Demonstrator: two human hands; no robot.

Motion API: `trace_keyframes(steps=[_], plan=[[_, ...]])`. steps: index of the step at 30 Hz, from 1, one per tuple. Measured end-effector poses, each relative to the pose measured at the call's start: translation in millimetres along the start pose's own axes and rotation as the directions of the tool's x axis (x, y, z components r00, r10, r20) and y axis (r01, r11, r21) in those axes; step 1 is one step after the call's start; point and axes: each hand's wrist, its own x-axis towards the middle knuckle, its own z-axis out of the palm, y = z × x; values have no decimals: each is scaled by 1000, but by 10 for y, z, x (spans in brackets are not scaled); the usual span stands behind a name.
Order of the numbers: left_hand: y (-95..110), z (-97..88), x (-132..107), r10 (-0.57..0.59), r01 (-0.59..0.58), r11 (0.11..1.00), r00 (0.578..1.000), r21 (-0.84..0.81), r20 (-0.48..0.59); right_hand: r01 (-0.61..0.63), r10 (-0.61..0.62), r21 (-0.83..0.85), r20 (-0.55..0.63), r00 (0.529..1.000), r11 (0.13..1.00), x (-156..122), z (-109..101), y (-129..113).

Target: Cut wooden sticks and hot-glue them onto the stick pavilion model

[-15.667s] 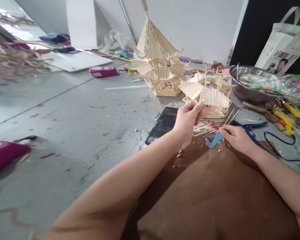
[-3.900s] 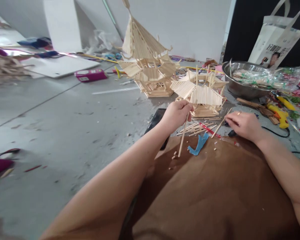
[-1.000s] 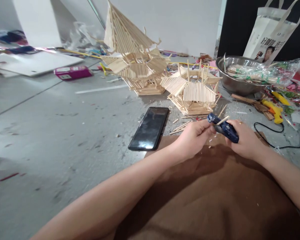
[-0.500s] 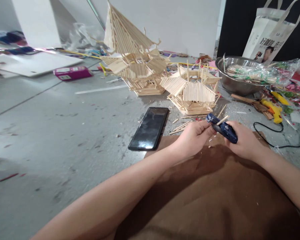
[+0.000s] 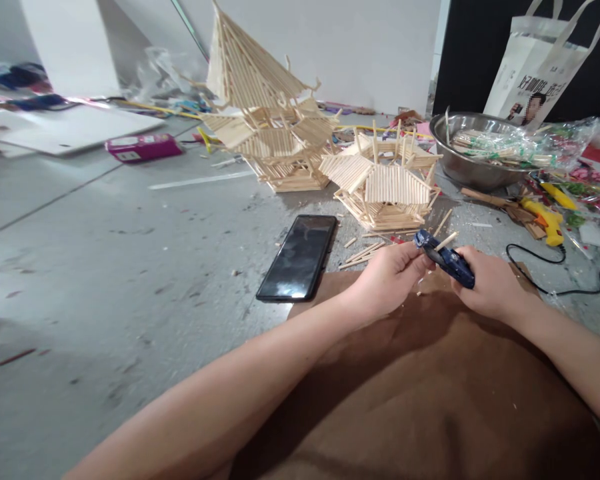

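My right hand (image 5: 493,283) is closed around the handle end of a dark blue hand tool (image 5: 455,265); its exact kind is unclear. A thin wooden stick (image 5: 447,241) lies across the tool, its pale end sticking up past the far side. My left hand (image 5: 393,277) pinches at the tool's head, where the stick's lower end appears to run into the fingers. Just beyond my hands stands a low six-sided stick pavilion (image 5: 397,183). Short loose sticks (image 5: 363,255) lie beside my left hand.
A taller stick pagoda (image 5: 275,143) stands behind, left of the pavilion. A black phone (image 5: 299,257) lies left of my hands. At right are a steel bowl (image 5: 480,175) of wrapped sticks and a yellow glue gun (image 5: 550,223) with its cord. Brown cloth (image 5: 430,393) covers the near area.
Both hands keep their grips, and the tool and stick have barely moved. The small differences come mostly from a slight camera shift.
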Motion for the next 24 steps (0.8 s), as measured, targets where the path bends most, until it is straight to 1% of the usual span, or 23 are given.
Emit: trace_keyframes(steps=[3, 7, 9, 11, 14, 17, 21, 24], plan=[[-16, 45, -2, 8, -7, 1000, 997, 15, -76, -22, 22, -35, 17, 1000, 999, -2, -13, -16], [-55, 114, -12, 25, -23, 1000, 977, 14, -214, -53, 54, -39, 13, 998, 998, 7, -3, -25], [-58, 124, -23, 48, -34, 997, 969, 63, -244, -45, 45, -12, -1, 999, 999, 16, 9, -21], [-53, 112, -30, 78, -55, 993, 968, 101, -240, -17, 18, 31, -14, 1000, 999, 24, 18, -14], [-56, 65, -23, 101, -88, 993, 980, 81, -171, 25, -23, 92, -28, 999, 995, 23, 26, -3], [-74, 11, 1, 97, -97, 995, 992, 2, -78, 43, -39, 121, -41, 998, 992, 9, 31, 5], [-75, -39, 32, 45, -40, 984, 999, -171, 27, 67, -60, 139, -53, 997, 988, -5, 50, 19], [-64, -60, 45, 5, 46, 945, 988, -324, 153, 113, -103, 155, -71, 992, 981, -2, 65, 34]])
